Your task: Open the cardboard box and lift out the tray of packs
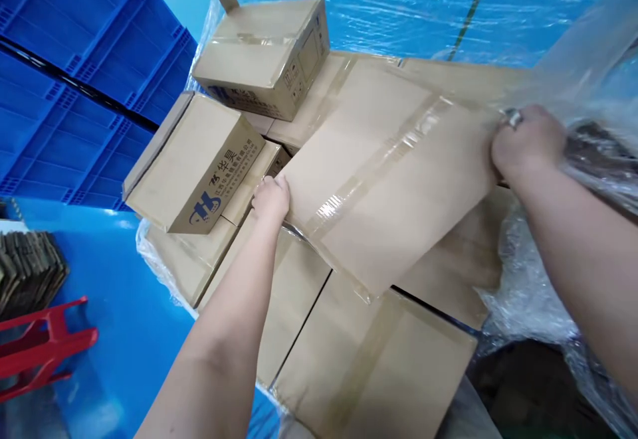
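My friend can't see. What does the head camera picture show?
Two hands, the left hand and the right hand, grip opposite ends of a taped cardboard box atop a stack of boxes. Clear plastic wrap hangs around the stack, with blue crates at the left.

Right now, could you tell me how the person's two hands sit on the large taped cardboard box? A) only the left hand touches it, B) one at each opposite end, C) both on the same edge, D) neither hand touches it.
B: the left hand grips the near-left end of the large taped box, while the right hand holds its far-right end beside the plastic wrap.
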Demonstrator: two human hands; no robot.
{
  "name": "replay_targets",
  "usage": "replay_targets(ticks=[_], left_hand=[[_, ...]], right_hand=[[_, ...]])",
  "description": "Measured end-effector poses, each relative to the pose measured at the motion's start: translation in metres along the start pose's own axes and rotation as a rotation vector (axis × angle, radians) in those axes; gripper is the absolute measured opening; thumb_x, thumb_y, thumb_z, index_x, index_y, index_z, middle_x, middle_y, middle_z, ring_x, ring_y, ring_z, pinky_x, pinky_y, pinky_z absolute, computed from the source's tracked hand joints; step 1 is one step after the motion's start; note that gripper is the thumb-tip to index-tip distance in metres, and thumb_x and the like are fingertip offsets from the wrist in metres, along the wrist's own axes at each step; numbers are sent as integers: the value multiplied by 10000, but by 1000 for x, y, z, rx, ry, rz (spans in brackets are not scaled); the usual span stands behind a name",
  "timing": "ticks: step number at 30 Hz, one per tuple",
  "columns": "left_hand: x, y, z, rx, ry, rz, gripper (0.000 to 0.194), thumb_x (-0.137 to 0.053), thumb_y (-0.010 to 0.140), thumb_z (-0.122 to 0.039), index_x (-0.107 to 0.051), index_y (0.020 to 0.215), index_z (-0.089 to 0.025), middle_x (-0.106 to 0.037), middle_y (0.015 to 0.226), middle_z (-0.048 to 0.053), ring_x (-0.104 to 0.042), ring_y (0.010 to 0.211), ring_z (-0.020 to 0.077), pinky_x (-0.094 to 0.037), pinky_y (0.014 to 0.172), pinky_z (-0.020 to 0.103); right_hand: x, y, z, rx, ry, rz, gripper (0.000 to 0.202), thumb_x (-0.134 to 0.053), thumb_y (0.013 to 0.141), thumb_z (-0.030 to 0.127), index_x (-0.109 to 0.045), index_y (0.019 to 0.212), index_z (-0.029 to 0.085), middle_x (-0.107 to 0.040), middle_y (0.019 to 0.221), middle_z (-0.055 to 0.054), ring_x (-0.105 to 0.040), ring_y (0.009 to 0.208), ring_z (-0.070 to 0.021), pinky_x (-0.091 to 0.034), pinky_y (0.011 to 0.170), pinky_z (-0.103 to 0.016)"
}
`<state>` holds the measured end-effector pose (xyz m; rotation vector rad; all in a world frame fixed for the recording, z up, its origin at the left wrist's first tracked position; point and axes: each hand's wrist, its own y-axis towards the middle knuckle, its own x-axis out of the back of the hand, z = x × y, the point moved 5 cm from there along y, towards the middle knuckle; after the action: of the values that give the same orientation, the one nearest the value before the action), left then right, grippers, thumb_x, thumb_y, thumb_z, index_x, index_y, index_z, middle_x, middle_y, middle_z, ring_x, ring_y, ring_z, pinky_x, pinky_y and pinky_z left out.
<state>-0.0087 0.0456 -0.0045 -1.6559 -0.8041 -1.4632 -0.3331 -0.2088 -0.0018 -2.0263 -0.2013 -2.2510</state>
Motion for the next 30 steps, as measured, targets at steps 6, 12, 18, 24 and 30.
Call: replay_targets(ticks=[6,12,18,24,30], left_hand=[[-1,-41,20,-62,12,-9,444,-203,841,-409,-531,944,-129,-573,989,149,-486,963,278,-385,763,419],[0,-119,82,-1,79,54,429,-193,848,-392,-541,887,-144,-582,908,119,-507,899,261,-384,712,387],[-5,-201,170,57,155,108,384,-211,856,-363,-527,818,-147,-577,847,96,-509,865,233,-360,698,344],[-6,-249,238,208,121,254,290,-263,847,-316,-511,837,-166,-592,855,71,-537,817,196,-355,610,284],[-8,-214,204,248,2,455,420,-182,855,-310,-576,846,-161,-632,885,95,-571,807,202,-384,648,287]], right_hand=[[9,-67,-36,-195,52,11,304,-380,764,185,-592,966,105,-604,913,-207,-523,757,-228,-278,569,-312],[11,-132,-42,-194,27,85,329,-350,775,232,-595,927,74,-592,812,-173,-472,674,-212,-234,545,-309],[10,-215,-31,-5,48,70,279,-306,793,257,-552,777,126,-545,698,-113,-438,640,-200,-265,549,-298],[22,-282,-20,146,68,197,263,-261,817,273,-473,704,167,-512,658,-80,-457,633,-202,-312,569,-296],[16,-265,-18,287,-18,529,317,-237,841,352,-498,788,179,-577,686,-85,-534,629,-219,-347,560,-301]])
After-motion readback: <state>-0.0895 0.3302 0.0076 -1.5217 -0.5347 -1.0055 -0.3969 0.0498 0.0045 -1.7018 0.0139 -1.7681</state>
